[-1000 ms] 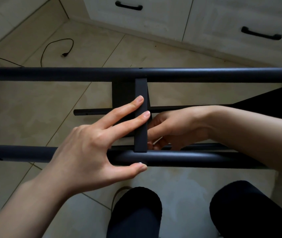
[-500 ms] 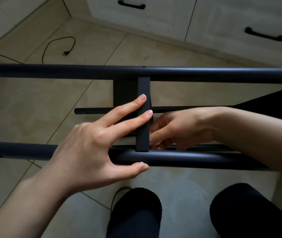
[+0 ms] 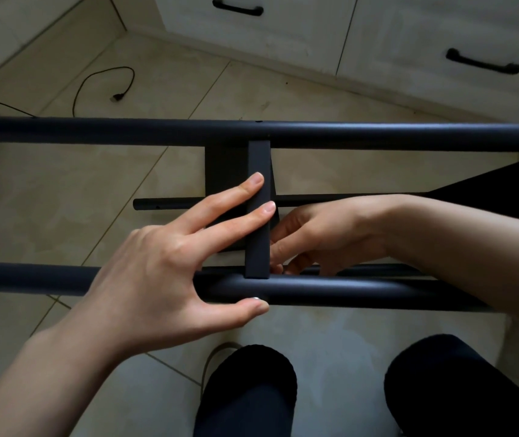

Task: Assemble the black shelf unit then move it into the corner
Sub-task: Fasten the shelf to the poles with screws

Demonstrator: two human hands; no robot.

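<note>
Two thick black tubes run side by side across the view, the far tube (image 3: 378, 135) and the near tube (image 3: 330, 291), both lying level above the tiled floor (image 3: 46, 200). One flat black crossbar (image 3: 257, 216) spans the gap between them, its ends meeting each tube. Below, a thinner black rod (image 3: 169, 204) lies parallel to the tubes, and a dark panel (image 3: 225, 165) shows just behind the crossbar. All of this is the one black shelf frame, held in front of the person's two knees (image 3: 248, 383).

The left hand (image 3: 163, 272) is spread wide: two straight fingers lie flat on the crossbar's left edge, and the thumb presses against the near tube's underside, so the tube sits between thumb and palm. The right hand (image 3: 318, 234) reaches in from the right, between the two tubes, its fingers curled toward the crossbar's lower right side just above the near tube. I cannot tell whether it is pinching anything there.

Beyond the frame stand white cabinets with two black handles, one at the left (image 3: 237, 9) and one at the right (image 3: 482, 61). One black cable (image 3: 106, 80) loops on the floor.
</note>
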